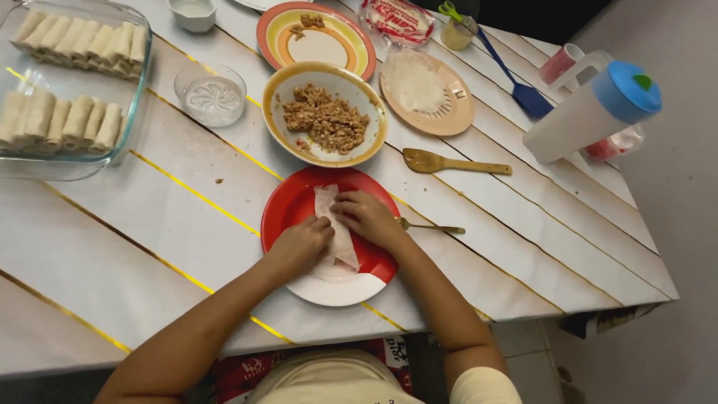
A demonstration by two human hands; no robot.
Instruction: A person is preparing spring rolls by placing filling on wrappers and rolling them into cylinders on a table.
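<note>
Wrapper (329,217), a thin pale sheet, is lying on the red plate (288,206) at the near edge of the white-and-gold striped table (523,232), and both hands are pressing on it in the head view. Around the plate, several things are crowding the tabletop. Just beyond it a yellow-rimmed bowl of minced filling (326,116) is sitting, almost touching the plate's far rim. A fork or spoon handle (434,227) is poking out from behind the right hand, resting on the table beside the plate. A wooden spatula (449,162) is lying farther right, near a tan round plate of thin sheets (426,91). A striped orange plate (318,41) with a few crumbs is standing behind the bowl. To the left, a small clear glass dish (212,93) is sitting near a large glass baking dish (75,90) that is holding two rows of finished pale rolls. A white pitcher with a blue lid (594,105) is lying tilted at the right edge, with a blue spatula (516,78) beside it.

The wrapper is looking creased and partly folded, running lengthwise from the plate's far side toward the person, its lower part hidden under the hands. The left hand (303,243) is curling its fingers down onto the wrapper's near left side, and the right hand (366,217) is gripping the fold from the right with bent fingers. Nothing is standing between the camera and the hands.
</note>
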